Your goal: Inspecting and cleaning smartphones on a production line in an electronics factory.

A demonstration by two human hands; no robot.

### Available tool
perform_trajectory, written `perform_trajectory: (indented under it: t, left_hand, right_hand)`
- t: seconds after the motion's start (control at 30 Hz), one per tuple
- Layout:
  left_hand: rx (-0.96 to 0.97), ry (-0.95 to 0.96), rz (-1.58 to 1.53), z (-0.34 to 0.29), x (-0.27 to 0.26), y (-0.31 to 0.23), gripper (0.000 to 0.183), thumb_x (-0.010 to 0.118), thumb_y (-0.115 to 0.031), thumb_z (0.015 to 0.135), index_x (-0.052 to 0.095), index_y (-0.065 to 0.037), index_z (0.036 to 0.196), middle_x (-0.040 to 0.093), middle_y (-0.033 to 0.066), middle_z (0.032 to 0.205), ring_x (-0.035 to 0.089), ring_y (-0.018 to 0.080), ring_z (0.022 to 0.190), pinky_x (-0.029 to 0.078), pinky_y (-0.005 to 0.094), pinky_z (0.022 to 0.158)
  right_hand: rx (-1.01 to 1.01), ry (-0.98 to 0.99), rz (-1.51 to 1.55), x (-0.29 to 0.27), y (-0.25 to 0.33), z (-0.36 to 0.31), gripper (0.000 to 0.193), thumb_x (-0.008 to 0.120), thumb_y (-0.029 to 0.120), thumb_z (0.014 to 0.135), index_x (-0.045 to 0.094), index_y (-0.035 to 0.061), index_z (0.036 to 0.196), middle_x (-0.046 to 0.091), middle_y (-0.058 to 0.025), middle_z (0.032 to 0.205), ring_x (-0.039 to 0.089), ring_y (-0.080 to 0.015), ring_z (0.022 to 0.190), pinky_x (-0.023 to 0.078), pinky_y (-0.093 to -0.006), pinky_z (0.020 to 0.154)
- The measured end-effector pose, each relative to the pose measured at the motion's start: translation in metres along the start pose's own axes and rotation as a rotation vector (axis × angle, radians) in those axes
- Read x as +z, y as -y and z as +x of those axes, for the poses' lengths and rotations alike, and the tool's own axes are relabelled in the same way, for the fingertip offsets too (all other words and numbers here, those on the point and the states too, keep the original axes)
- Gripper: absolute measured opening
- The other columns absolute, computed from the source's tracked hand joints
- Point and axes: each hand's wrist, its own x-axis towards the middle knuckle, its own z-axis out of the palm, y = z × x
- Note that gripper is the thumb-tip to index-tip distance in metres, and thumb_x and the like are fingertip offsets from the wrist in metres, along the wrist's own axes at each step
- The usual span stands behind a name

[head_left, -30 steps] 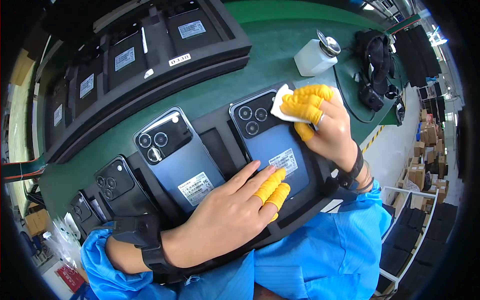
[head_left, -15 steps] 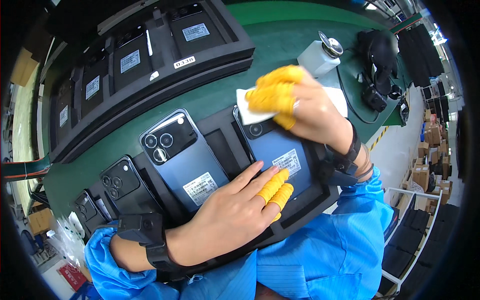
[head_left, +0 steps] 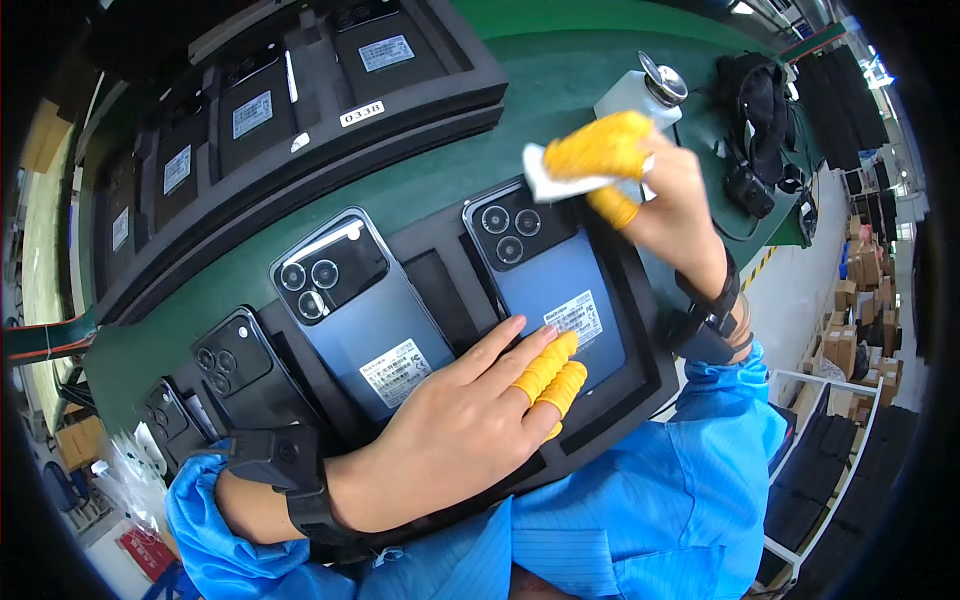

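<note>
A blue phone (head_left: 535,280) lies back side up at the right end of a black foam tray (head_left: 640,300). The fingertips of my left hand (head_left: 465,420), two of them in yellow finger cots, rest on its lower part by a white label. My left fingers are stretched out and hold nothing. Just beyond the phone's top right corner, my right hand (head_left: 645,180) pinches a folded white wipe (head_left: 556,186) between fingers in yellow cots. Left of it in the tray lie another blue phone (head_left: 365,335), a dark phone (head_left: 245,375) and a further dark phone (head_left: 172,425).
Behind on the green table (head_left: 560,85) stands a stacked black foam tray (head_left: 330,150) with several labelled dark phones. A white dispenser bottle (head_left: 635,100) with a metal top stands beyond my right hand. A black bag (head_left: 750,110) and cables lie at the far right.
My right hand has moved right with the wipe, off the phone's camera area, so all its lenses now show. My left hand stays in place on the phone.
</note>
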Motion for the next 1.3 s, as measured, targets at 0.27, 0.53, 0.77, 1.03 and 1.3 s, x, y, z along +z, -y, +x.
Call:
perform_trajectory:
  t: [0.27,0.53,0.77,1.03,1.3]
  left_hand:
    - [0.009,-0.020,0.004,-0.001,0.001,0.001,0.026,0.060,-0.017,0.090,0.066,0.004,0.105,0.066,0.0226,0.117,0.059,0.0311,0.120,0.039,0.0430,0.111]
    - [0.009,-0.038,0.005,-0.002,0.003,0.000,0.028,0.060,-0.017,0.089,0.064,0.004,0.107,0.065,0.0215,0.118,0.059,0.0314,0.120,0.039,0.0429,0.111]
    - [-0.007,0.017,0.031,0.001,-0.001,0.000,0.028,0.065,-0.019,0.087,0.067,-0.002,0.109,0.063,0.0174,0.125,0.057,0.0284,0.123,0.041,0.0436,0.110]
    - [-0.018,0.006,0.050,-0.001,0.002,-0.001,0.027,0.068,-0.021,0.086,0.070,-0.004,0.107,0.063,0.0149,0.127,0.057,0.0263,0.125,0.042,0.0430,0.109]
    - [-0.017,0.022,0.047,-0.001,-0.001,0.000,0.026,0.068,-0.021,0.086,0.070,-0.004,0.107,0.063,0.0148,0.127,0.057,0.0265,0.125,0.042,0.0431,0.109]
  right_hand:
    - [0.165,0.054,-0.124,-0.006,0.039,-0.025,0.031,0.071,-0.005,0.065,0.071,0.0035,0.095,0.068,-0.0130,0.089,0.065,-0.0318,0.083,0.052,-0.0381,0.076]
    - [0.115,-0.010,-0.230,-0.026,0.048,-0.021,0.035,0.069,-0.008,0.063,0.071,0.0028,0.096,0.071,-0.0114,0.095,0.067,-0.0305,0.089,0.052,-0.0378,0.078]
    - [-0.148,0.036,-0.072,0.018,0.023,0.011,0.037,0.070,-0.005,0.064,0.070,0.0061,0.099,0.069,-0.0072,0.097,0.062,-0.0290,0.097,0.047,-0.0382,0.082]
    - [0.012,0.059,-0.163,-0.012,0.008,-0.006,0.024,0.069,-0.004,0.068,0.068,0.0058,0.089,0.069,-0.0083,0.089,0.063,-0.0291,0.086,0.045,-0.0364,0.080]
    - [0.083,-0.045,-0.043,-0.004,0.009,-0.004,0.025,0.071,-0.004,0.071,0.072,0.0050,0.095,0.072,-0.0108,0.096,0.067,-0.0297,0.088,0.050,-0.0363,0.082]
